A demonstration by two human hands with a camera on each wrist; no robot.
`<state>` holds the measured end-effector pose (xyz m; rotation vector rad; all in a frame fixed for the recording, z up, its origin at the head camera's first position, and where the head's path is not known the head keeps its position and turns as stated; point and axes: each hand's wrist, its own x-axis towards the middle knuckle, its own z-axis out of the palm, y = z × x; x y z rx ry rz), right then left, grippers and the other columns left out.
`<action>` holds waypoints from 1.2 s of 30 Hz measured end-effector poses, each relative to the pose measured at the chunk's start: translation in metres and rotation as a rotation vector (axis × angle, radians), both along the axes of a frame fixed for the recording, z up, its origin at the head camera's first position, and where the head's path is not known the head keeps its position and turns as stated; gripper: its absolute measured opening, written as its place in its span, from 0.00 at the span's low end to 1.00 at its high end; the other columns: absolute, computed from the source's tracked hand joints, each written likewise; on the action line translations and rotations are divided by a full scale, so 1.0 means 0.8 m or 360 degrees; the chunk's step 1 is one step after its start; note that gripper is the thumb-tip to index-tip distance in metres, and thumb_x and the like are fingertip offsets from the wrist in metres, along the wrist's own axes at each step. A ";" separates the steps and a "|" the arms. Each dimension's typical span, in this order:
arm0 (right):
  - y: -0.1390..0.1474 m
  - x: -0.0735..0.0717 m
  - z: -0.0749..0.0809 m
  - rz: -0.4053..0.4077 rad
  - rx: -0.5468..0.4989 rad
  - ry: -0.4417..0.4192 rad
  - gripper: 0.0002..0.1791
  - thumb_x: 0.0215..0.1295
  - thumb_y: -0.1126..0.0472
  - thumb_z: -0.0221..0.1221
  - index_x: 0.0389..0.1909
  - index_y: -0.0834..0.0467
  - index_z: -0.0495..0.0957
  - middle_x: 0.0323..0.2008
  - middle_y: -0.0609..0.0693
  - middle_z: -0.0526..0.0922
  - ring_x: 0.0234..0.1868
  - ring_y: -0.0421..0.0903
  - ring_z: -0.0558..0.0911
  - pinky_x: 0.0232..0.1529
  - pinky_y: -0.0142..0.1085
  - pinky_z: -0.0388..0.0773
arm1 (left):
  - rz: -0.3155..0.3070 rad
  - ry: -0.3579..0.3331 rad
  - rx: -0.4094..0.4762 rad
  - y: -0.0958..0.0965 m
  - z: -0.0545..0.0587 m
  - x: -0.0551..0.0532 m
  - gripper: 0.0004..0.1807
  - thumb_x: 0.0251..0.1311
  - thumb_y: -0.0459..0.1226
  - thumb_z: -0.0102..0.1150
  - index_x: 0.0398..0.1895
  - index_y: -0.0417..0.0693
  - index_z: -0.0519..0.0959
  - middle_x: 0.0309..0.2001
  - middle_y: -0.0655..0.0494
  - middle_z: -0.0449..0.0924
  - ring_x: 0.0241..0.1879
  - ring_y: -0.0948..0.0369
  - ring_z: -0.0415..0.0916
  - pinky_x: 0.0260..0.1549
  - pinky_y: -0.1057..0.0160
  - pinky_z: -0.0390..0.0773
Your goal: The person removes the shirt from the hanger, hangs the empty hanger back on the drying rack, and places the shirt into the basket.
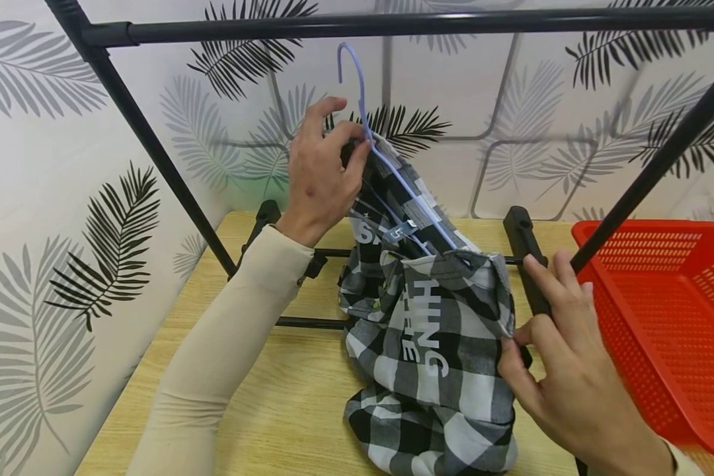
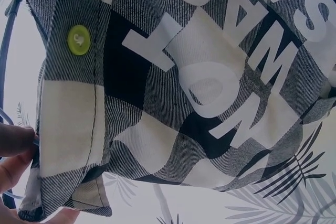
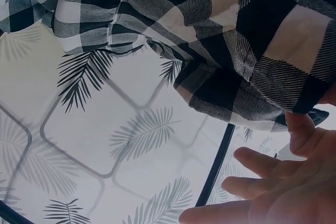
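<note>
Your right hand [image 1: 562,370] sits nearest, low on the right, its thumb and forefinger pinching the edge of the checked shirt [image 1: 434,344] while the other fingers lie loosely spread; your left hand [image 1: 321,168] is raised farther off, fingers curled round the neck of the pale blue hanger [image 1: 387,158] and the shirt's collar with it. By the look of it you are midway through dressing the hanger; one arm of it already runs down inside the cloth, and the shirt droops in a heap onto the wooden table [image 1: 262,410] under the black rail [image 1: 393,26]. Next, I judge, you need to draw the pinched edge outward and up over the hanger's free shoulder; keep the neck steady. The shirt is soft woven cotton, black, grey and white squares with bold white printed letters and a small green button [image 2: 79,39]; the hanger is thin, smooth, coated wire; the red basket [image 1: 672,324] on the right is stiff perforated plastic.
</note>
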<state>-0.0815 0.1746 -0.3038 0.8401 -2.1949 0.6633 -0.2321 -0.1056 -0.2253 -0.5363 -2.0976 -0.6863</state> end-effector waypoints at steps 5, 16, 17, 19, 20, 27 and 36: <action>-0.001 0.000 0.000 -0.0007 0.0025 -0.0018 0.22 0.69 0.51 0.41 0.23 0.63 0.69 0.70 0.71 0.61 0.75 0.68 0.50 0.60 0.76 0.42 | 0.0011 0.0011 0.0003 -0.001 0.000 0.000 0.09 0.67 0.35 0.61 0.40 0.36 0.84 0.64 0.39 0.71 0.66 0.47 0.66 0.67 0.51 0.60; -0.001 -0.001 -0.005 -0.0012 0.0050 -0.0068 0.14 0.61 0.56 0.46 0.24 0.62 0.69 0.70 0.71 0.61 0.75 0.70 0.50 0.61 0.76 0.42 | 0.0020 0.0002 0.0004 0.001 0.001 0.001 0.09 0.67 0.35 0.61 0.40 0.35 0.84 0.63 0.39 0.71 0.67 0.48 0.66 0.67 0.52 0.61; -0.001 -0.001 -0.005 -0.0010 0.0050 -0.0072 0.13 0.60 0.57 0.46 0.24 0.62 0.69 0.70 0.71 0.61 0.75 0.70 0.50 0.61 0.76 0.42 | 0.0019 0.0004 0.0003 0.001 0.001 0.001 0.09 0.67 0.35 0.61 0.40 0.35 0.84 0.63 0.39 0.71 0.67 0.48 0.66 0.67 0.52 0.61; 0.000 -0.001 -0.005 -0.0007 0.0056 -0.0081 0.09 0.57 0.60 0.49 0.24 0.62 0.69 0.70 0.71 0.61 0.75 0.70 0.50 0.61 0.76 0.41 | 0.0019 0.0008 0.0005 0.001 0.001 0.001 0.09 0.67 0.35 0.60 0.40 0.35 0.84 0.63 0.39 0.71 0.67 0.48 0.66 0.67 0.52 0.61; 0.000 -0.001 -0.006 -0.0006 0.0060 -0.0082 0.08 0.55 0.61 0.49 0.24 0.62 0.69 0.70 0.71 0.61 0.75 0.69 0.50 0.61 0.76 0.41 | 0.0018 0.0009 0.0006 0.001 0.001 0.001 0.09 0.67 0.35 0.60 0.40 0.35 0.84 0.63 0.39 0.71 0.67 0.48 0.66 0.67 0.52 0.61; 0.001 -0.002 -0.007 -0.0010 0.0090 -0.0116 0.04 0.48 0.65 0.54 0.24 0.60 0.68 0.70 0.70 0.61 0.76 0.68 0.49 0.62 0.75 0.41 | 0.0019 0.0004 0.0017 0.001 0.000 0.000 0.09 0.67 0.34 0.61 0.39 0.35 0.83 0.63 0.39 0.71 0.67 0.48 0.66 0.67 0.52 0.60; 0.001 -0.004 -0.009 -0.0007 0.0146 -0.0136 0.05 0.49 0.64 0.54 0.24 0.59 0.67 0.70 0.69 0.61 0.75 0.70 0.50 0.62 0.76 0.42 | 0.0033 0.0000 0.0014 0.000 -0.001 0.000 0.09 0.66 0.34 0.61 0.39 0.35 0.83 0.63 0.38 0.71 0.67 0.48 0.65 0.67 0.52 0.60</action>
